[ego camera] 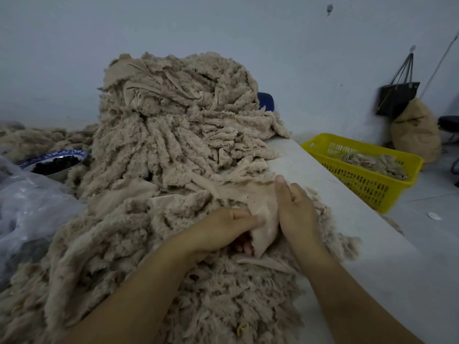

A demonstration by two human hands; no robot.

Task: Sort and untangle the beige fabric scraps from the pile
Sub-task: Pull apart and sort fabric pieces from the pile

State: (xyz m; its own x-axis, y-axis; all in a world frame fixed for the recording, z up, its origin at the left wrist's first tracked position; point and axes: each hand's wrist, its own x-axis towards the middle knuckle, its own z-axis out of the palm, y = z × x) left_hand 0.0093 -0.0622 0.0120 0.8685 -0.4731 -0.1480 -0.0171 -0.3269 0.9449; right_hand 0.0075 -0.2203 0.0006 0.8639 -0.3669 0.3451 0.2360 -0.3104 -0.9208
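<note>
In the head view, a tall pile of shaggy beige fabric scraps is seen covering most of the table, spreading down to the near edge under both forearms. One smooth-faced scrap is held up between the two hands at the pile's near right side.

The left hand is closed on the scrap's left edge, which is pinched between thumb and curled fingers; some fingertips can be made out beneath the cloth. The right hand is closed on the right edge, with the thumb laid straight up along the cloth and the fingers curled behind it.

The scrap's long axis is judged to run from its loose tip, just below the hands, up and to the left into the pile, where its far end is buried among other scraps. Both hands are set at the near end, so the pull that frees it is likely to be directed toward the person and rightward, away from the pile. The right hand is nearer the yellow basket beside the table, in which a few scraps lie.

At the left, a blue-patterned bowl of dark pieces and a clear plastic bag are seen.
</note>
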